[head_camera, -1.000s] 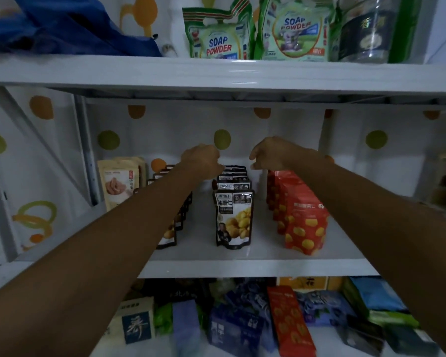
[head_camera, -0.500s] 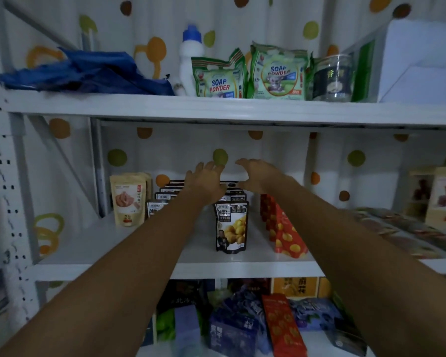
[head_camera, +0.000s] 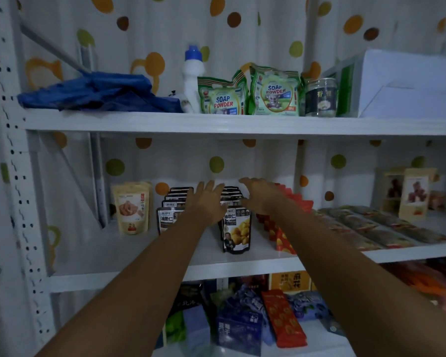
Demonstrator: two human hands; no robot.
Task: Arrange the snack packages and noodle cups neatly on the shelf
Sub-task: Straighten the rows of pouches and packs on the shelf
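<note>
Reaching with open left hand (head_camera: 207,202) and open right hand (head_camera: 262,195), fingers spread, over the dark chestnut pouches (head_camera: 236,229) on the shelf (head_camera: 139,253). Could tip the standing row over with one hard bump.

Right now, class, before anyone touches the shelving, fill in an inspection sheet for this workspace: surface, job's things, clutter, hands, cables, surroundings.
Surface: white middle shelf, bare at its left front.
Job's things: two rows of dark pouches, one row of red pouches and beige pouches stand upright; flat packets lie at the right; no noodle cups seen.
Clutter: mixed packs jumbled on the lower shelf.
Hands: left hand and right hand open, fingers spread over the dark rows; contact cannot be told.
Cables: nothing seen.
Surroundings: upper shelf holds blue cloth, white bottle, soap powder bags, jar; dotted curtain behind.
</note>
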